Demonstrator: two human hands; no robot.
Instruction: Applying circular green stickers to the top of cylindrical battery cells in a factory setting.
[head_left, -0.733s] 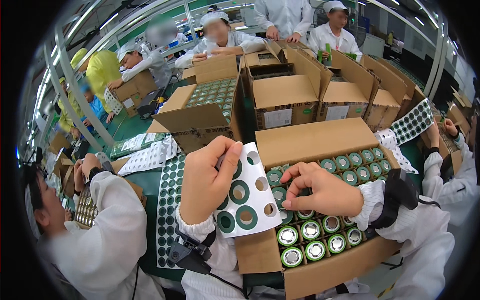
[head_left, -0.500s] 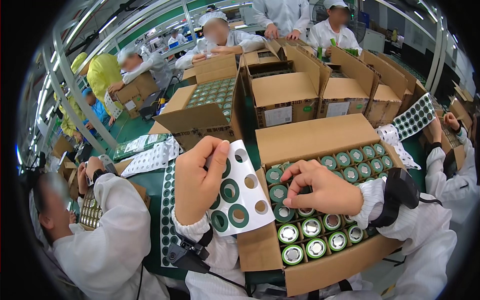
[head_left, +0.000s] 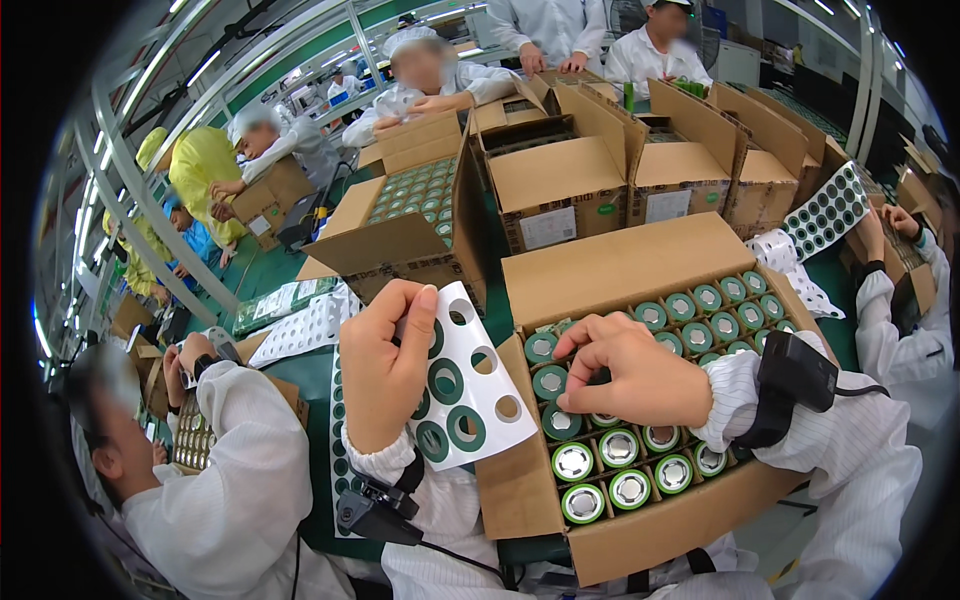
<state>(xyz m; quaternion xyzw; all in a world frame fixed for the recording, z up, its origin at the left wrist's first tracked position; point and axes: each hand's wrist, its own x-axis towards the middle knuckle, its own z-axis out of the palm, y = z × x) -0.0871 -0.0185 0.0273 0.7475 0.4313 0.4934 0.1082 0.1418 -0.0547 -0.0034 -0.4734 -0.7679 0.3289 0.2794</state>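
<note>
My left hand [head_left: 385,365] pinches a white sheet of green ring stickers [head_left: 466,428] by its upper left edge. Several rings remain on the sheet, among punched-out holes. Right of it stands an open cardboard box [head_left: 590,262] of upright cylindrical battery cells [head_left: 630,489] in a cardboard divider. Cells in the far rows and at the left edge wear dark green rings; the near rows show bare metal tops with bright green rims. My right hand [head_left: 640,375] is over the left-hand cells, fingers curled, thumb and fingertips close together at a ringed cell; anything between them is hidden.
Behind are more open cartons [head_left: 560,190], one filled with cells [head_left: 415,200]. Sticker sheets [head_left: 300,330] lie left on the green table. A co-worker [head_left: 220,450] sits close at my left; another person's hand holds a sticker sheet [head_left: 828,212] at right. More people work beyond.
The whole view has shifted slightly. My right thumb and fingertips have drawn a little closer together over the cells; my left hand still grips the sheet.
</note>
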